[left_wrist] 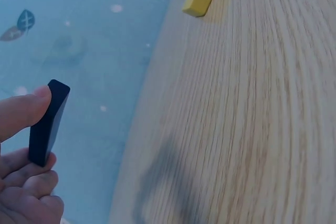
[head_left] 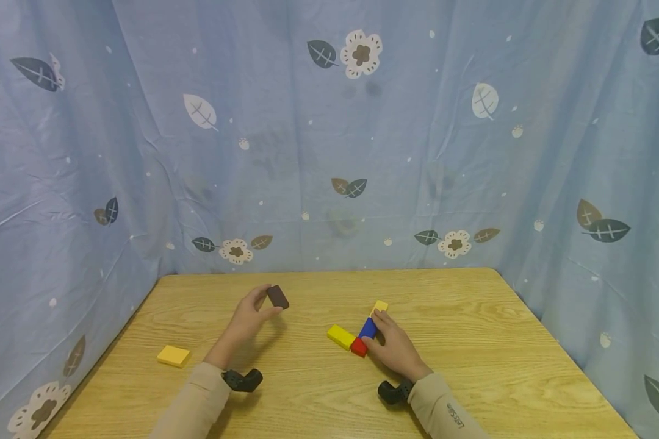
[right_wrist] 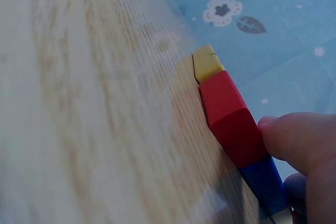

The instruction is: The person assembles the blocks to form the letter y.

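Note:
My left hand (head_left: 248,316) pinches a dark, flat rectangular block (head_left: 277,297) between thumb and fingers, raised over the table; its shadow falls below. In the left wrist view the same dark block (left_wrist: 48,124) stands on edge in the grasp. My right hand (head_left: 395,349) rests against a bent row of blocks on the table. Its thumb (right_wrist: 286,135) touches the side of the red block (right_wrist: 231,114), and its fingers lie along the blue block (head_left: 368,328). A pale yellow block (head_left: 381,306) is at the far end, a bright yellow block (head_left: 341,336) at the left end.
Another orange-yellow block (head_left: 173,355) lies alone on the left of the wooden table (head_left: 296,390). A blue patterned curtain (head_left: 285,152) hangs behind the table and along both sides. Dark straps with camera mounts (head_left: 243,380) sit on both wrists.

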A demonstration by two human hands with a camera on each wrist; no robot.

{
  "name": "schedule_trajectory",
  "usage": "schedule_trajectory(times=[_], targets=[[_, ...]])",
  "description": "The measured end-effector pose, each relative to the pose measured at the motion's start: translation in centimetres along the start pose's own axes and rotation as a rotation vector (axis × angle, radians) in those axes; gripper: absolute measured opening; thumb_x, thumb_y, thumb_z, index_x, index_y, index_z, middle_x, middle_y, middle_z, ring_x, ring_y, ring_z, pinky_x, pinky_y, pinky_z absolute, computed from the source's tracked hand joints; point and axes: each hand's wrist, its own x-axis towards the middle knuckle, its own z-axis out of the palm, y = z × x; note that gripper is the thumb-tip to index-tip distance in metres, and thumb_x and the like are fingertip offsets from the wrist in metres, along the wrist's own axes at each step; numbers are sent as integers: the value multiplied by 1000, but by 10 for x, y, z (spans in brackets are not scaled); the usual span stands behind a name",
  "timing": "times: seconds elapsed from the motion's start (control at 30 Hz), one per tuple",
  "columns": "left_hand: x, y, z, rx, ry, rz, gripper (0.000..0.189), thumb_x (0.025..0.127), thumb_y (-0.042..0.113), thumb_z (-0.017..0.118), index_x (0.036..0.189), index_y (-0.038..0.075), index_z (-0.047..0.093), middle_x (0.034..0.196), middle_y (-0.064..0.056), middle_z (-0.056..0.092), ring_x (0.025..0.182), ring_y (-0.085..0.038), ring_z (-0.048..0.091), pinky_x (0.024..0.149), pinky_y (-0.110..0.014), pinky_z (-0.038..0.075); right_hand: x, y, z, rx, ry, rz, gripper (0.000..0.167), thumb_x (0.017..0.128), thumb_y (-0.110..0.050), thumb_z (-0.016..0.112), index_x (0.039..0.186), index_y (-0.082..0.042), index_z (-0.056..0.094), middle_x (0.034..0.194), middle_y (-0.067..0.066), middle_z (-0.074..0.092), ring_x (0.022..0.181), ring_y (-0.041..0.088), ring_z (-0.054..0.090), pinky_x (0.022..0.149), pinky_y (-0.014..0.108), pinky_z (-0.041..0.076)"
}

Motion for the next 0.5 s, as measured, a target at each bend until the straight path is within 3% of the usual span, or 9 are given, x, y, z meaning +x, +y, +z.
schedule_trajectory(times=[0.5], targets=[[5,1,13,-32,1,46,77,87,31,69,147,7,29,154,-19,25,143,-35,22,114,-48,28,0,1,0,7,8,-13,66,91,-37,62,141,1,41,150,16,35,141,34,30,113,50,30]])
